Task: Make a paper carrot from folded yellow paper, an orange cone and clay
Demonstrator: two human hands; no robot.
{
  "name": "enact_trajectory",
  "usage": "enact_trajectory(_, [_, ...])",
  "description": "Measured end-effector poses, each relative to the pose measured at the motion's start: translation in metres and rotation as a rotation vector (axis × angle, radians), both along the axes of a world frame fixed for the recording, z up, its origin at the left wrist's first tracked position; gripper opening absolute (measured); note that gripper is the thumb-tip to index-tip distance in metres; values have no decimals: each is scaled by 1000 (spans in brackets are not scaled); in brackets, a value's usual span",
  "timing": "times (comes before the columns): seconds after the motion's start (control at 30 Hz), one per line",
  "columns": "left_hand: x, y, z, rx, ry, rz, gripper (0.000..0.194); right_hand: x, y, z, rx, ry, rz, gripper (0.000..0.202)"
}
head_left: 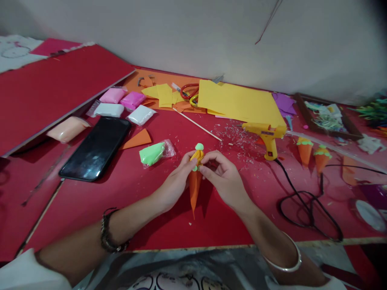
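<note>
Between my hands, above the red table, is a small craft ice cream cone (195, 189), its orange paper body pointing down towards me. Its top is yellow clay with a pale green ball (199, 146) on the tip and green clay round the rim. My left hand (181, 173) is closed on its upper left side, thumb on the yellow part. The thumb and fingertips of my right hand (222, 173) pinch at the green rim from the right. An opened packet of green clay (152, 154) lies left of the cone.
A phone (96, 149) and packets of clay (111, 95) lie on the left. Yellow sheets (242, 98), scissors (190, 92) and a thin stick (198, 125) lie behind. On the right are a yellow glue gun (267, 139) with a looped black cord and two similar cones (304, 151).
</note>
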State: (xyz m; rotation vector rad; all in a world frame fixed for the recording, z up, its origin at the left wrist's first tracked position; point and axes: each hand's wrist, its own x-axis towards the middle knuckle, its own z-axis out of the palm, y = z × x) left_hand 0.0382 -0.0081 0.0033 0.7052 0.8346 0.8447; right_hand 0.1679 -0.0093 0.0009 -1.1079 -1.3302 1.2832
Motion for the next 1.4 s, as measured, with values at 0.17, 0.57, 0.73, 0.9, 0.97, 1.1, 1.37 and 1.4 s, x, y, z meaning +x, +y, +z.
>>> enact_trajectory(0.17, [0,0,0,-9,15,16,23,0,0,0,7,-23,-4,6])
enact_trajectory(0.57, [0,0,-1,-75,13,52,27,0,0,1,-38,36,14,6])
enact_trajectory(0.73, [-1,-1,-3,-49,47,41,29,-1,-1,1,-26,4,-1,7])
enact_trajectory(0.9, [0,0,-4,-31,52,48,27,-2,-2,0,-15,-2,2,5])
enact_trajectory(0.97, [0,0,-3,-40,45,52,27,-2,-2,0,-15,7,3,5])
enact_trajectory(1.1, [0,-1,-2,-62,7,46,29,-1,-2,4,-22,33,-1,5])
enact_trajectory(1.37, [0,2,0,6,-26,103,30,-3,-5,1,75,-45,-15,36])
enact_trajectory(1.4, [0,2,0,14,-35,99,31,-3,-6,0,77,-69,-1,45])
